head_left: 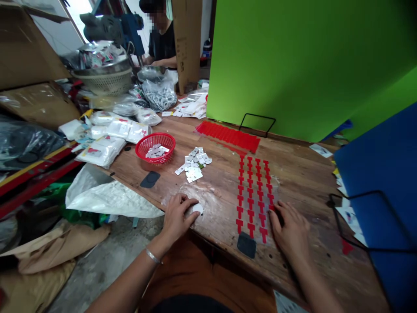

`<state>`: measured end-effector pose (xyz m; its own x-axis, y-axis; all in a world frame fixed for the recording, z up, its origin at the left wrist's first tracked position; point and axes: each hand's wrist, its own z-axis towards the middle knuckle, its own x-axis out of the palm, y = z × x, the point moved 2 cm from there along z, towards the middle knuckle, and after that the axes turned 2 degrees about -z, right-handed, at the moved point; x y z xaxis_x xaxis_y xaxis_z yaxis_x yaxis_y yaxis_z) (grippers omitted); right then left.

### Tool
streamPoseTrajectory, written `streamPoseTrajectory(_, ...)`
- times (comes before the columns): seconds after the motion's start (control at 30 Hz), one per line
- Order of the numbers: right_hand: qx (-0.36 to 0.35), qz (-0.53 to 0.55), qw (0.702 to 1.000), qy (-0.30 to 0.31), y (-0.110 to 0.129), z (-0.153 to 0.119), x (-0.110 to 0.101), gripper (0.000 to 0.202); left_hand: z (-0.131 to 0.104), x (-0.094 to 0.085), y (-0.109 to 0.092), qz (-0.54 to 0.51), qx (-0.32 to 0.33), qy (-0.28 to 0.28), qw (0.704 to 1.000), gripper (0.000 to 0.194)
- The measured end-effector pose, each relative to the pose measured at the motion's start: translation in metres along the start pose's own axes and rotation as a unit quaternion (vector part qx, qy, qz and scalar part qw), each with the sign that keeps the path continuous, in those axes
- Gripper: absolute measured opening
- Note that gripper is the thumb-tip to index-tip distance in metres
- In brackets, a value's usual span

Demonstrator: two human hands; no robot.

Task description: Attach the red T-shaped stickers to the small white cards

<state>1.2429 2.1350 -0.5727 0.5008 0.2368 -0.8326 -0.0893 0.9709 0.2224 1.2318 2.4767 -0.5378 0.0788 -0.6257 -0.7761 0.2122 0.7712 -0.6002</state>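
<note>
Near the table's front edge, my left hand (178,216) has its thumb and forefinger around a small round white piece (197,210). My right hand (289,224) rests at the right side of a clear sheet bearing rows of red T-shaped pieces (250,193); its fingertips are by the right-hand row, and whether they pinch a piece is too small to tell. A pile of small white printed cards (194,164) lies beyond my left hand. More such cards are in a red basket (155,160). Behind the rows is a solid red strip of pieces (228,136).
Dark square pads (150,179) lie on the wooden table (215,191), one near the sheet's front end. White packets (104,150) are stacked at the left. Black wire frames stand by the green panel (276,56) and blue panel (384,174). A person (163,43) sits behind.
</note>
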Motion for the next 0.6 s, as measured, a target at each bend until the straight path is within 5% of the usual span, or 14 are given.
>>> streamPoseTrajectory(0.3,0.003,0.069,0.997,-0.043,0.003,0.001,-0.011,0.034,0.026,-0.02,-0.001,-0.063,-0.038,0.055,0.996,0.023)
streamPoseTrajectory(0.47,0.001,0.083,0.995,-0.047,0.005,-0.002,-0.011,0.04,0.106,-0.028,0.008,-0.036,-0.067,-0.021,0.997,0.021)
streamPoseTrajectory(0.6,-0.034,0.077,0.996,-0.017,0.009,-0.005,-0.008,0.042,0.186,-0.016,0.023,0.029,-0.11,-0.089,0.99,0.029)
